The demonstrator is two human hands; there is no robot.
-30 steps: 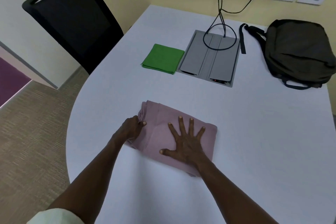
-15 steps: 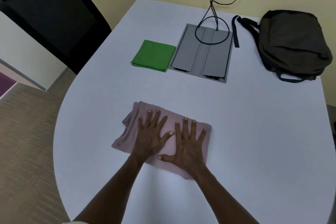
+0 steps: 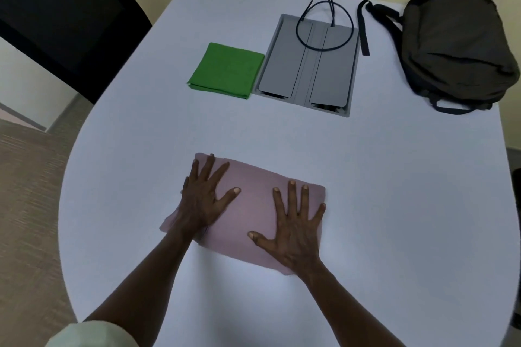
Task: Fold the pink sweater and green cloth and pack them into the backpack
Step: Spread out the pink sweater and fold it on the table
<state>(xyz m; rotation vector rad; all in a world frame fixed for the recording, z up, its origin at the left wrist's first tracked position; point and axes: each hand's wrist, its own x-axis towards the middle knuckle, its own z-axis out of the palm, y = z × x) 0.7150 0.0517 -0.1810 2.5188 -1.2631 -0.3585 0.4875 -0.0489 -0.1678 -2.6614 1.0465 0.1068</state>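
Fingers straight and spread, the left hand [image 3: 203, 200] and right hand [image 3: 296, 231] press flat on the pink sweater [image 3: 253, 211], gripping nothing; the sweater lies as a folded rectangle near the table's [image 3: 394, 205] front edge, its left end a little rumpled; this looks like smoothing the last fold. The green cloth [image 3: 227, 70] sits folded toward the far edge, just beside a grey cable hatch [image 3: 310, 65]. Next, I judge, comes lifting the sweater without letting it unfold; the backpack [image 3: 456, 48] lies at the far right corner, seemingly closed, contents unseen.
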